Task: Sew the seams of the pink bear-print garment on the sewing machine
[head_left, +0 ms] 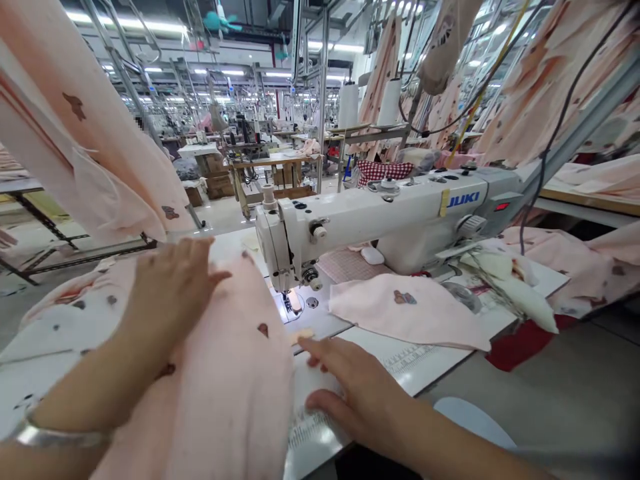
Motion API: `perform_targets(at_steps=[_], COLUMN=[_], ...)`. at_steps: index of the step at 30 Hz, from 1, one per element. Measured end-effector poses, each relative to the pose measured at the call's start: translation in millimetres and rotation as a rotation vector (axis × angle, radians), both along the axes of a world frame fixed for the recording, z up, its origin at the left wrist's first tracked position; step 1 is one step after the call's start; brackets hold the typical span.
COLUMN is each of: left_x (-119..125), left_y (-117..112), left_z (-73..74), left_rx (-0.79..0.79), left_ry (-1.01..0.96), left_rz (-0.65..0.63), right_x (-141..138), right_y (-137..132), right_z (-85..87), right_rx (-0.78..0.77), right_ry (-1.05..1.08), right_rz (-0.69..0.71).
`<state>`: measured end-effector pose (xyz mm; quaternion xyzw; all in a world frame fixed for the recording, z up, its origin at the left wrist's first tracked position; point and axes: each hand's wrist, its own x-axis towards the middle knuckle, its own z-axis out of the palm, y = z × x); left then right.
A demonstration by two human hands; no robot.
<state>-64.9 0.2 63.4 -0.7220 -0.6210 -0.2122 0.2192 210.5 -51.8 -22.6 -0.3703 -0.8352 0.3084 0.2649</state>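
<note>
My left hand [173,287] lies over a pale pink cloth with small brown bear prints [240,360]; its thumb sticks out to the right, and the fingertips are partly hidden and blurred. This cloth hangs over the table's front edge, left of the sewing machine's needle and presser foot [290,303]. My right hand [355,380] is above the table front with thumb and fingers apart. Its index fingertip is at a small beige strip [301,335] by the needle plate; whether it touches is unclear. A cut pink piece [405,310] lies to the right of the needle.
The white JUKI sewing machine [390,213] spans the table [320,453], which has a printed ruler. Pink cloth [95,120] hangs at the left. A bundle of scraps [500,273] lies at the right end. White thread cones [349,103] stand behind.
</note>
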Motion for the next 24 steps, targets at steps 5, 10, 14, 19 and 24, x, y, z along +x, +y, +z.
perform_targets(at_steps=[5,10,14,19,24], left_x=[33,34,25,23,24], left_y=[-10,-26,-29,-37,-41], left_z=[-60.7,-84.6,-97.5,-114.3,-113.1], left_rx=[-0.345,-0.608,-0.292,0.036,0.072], left_ry=[0.035,-0.176,-0.302,-0.398,-0.318], left_rz=[-0.315,-0.519,-0.532,-0.551,-0.603], right_x=[12,-22,-59,-77,-75], right_y=[-2,-8,-13,-35,-54], right_z=[-21.6,-65.5,-70.1,-48.4,-55.9], right_rx=[0.097,0.351,0.159,-0.928,-1.3], right_ry=[-0.191,-0.247,-0.165,0.712,0.883], right_rz=[0.023,0.072,0.126,0.105,0.099])
